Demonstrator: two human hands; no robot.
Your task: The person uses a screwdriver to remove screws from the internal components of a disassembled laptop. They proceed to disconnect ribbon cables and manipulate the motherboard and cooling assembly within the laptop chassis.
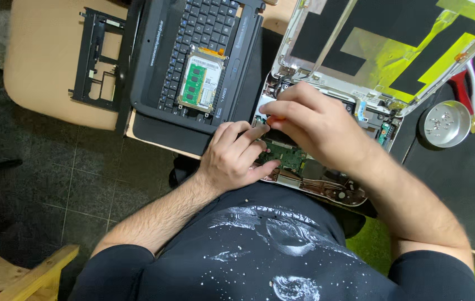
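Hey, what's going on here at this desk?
A person works with both hands inside an opened laptop. The right hand holds an orange-handled tool over the green board; the left hand rests on it. A removed keyboard carries a drive. A screw dish sits to the right.

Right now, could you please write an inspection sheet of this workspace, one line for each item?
Surface: light wooden table, with a black mat on its right part.
Job's things: opened laptop base with a green circuit board; its back panel tilted up.
Clutter: detached keyboard carrying a hard drive and a green memory module; black plastic frame; round metal dish with screws; red-handled pliers.
Grippers: left hand rests on the board; right hand grips an orange-handled tool.
Cables: thin wires inside the base.
Surroundings: dark tiled floor; wooden piece.
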